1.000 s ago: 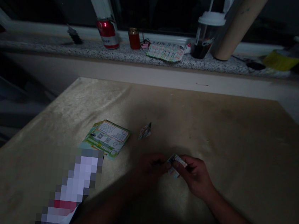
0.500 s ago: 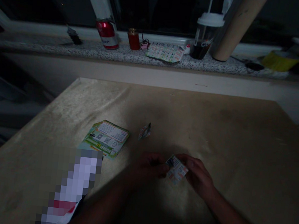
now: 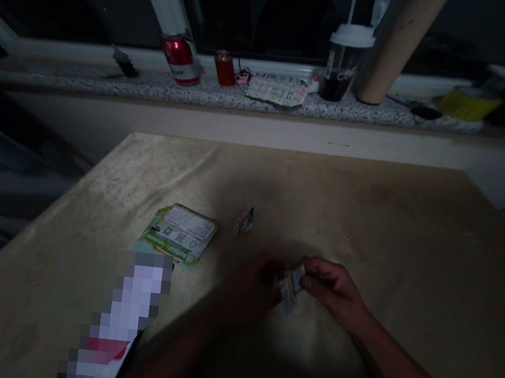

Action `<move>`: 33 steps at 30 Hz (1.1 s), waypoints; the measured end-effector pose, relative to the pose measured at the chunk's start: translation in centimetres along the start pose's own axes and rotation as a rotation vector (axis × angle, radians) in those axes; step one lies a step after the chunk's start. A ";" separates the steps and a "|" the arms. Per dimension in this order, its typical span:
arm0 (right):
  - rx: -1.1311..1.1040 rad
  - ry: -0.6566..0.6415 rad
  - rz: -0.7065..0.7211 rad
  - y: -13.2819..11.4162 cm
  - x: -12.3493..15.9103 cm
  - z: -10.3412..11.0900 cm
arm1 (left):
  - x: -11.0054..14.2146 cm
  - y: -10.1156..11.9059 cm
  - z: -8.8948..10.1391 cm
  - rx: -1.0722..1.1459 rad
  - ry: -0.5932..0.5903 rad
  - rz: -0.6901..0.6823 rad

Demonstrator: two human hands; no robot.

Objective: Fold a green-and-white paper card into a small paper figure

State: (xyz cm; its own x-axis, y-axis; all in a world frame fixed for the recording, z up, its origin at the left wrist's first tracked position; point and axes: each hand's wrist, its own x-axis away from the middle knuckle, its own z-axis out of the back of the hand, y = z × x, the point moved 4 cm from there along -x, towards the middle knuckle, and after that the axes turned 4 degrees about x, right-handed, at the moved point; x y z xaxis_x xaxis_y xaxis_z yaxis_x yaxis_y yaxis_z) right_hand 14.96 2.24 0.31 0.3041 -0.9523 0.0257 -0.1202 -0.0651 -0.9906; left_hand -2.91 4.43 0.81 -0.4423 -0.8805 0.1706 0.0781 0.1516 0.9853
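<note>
Low over the tan table, my left hand and my right hand meet on a small printed paper. Both pinch it between fingertips, and it stands folded and nearly edge-on between them. A small folded paper piece lies on the table just beyond my hands. Further left rests a stack of green and white printed cards. The light is dim, and my left hand is mostly in shadow.
A stone window ledge runs behind the table. On it stand a red can, a small red container, a printed sheet, a lidded cup with a straw, a cardboard tube and a yellow object.
The small paper, flat and face-up half a second ago, has been turned and folded so that it now stands nearly edge-on between my fingers. Both hands stayed in place.
</note>
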 end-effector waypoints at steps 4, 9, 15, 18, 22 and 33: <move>0.030 0.078 0.007 0.1 -0.2 0.5 | 0.5 1.7 0.7 -0.330 -0.024 -0.350; 0.097 0.136 0.068 -0.2 -0.1 0.8 | 1.0 2.1 0.8 -0.369 -0.082 -0.617; 0.184 0.079 0.249 -1.7 0.6 1.0 | 1.1 2.2 1.8 -0.222 0.087 -0.609; 0.236 0.079 0.346 -2.2 0.6 1.0 | 1.0 2.0 1.9 -0.198 0.098 -0.588; 0.289 0.085 0.434 -2.3 0.4 1.0 | 0.8 1.7 1.7 -0.165 0.094 -0.561; 0.324 0.174 0.465 -2.8 0.8 0.8 | 0.5 1.9 1.4 -0.114 0.086 -0.503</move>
State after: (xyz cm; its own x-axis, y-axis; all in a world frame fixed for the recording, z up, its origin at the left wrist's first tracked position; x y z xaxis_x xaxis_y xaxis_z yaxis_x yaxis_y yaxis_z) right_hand 16.30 1.88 2.95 0.1262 -0.8956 -0.4267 0.0995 0.4393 -0.8928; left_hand -4.23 4.85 2.73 -0.3759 -0.8663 -0.3291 -0.0262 -0.3451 0.9382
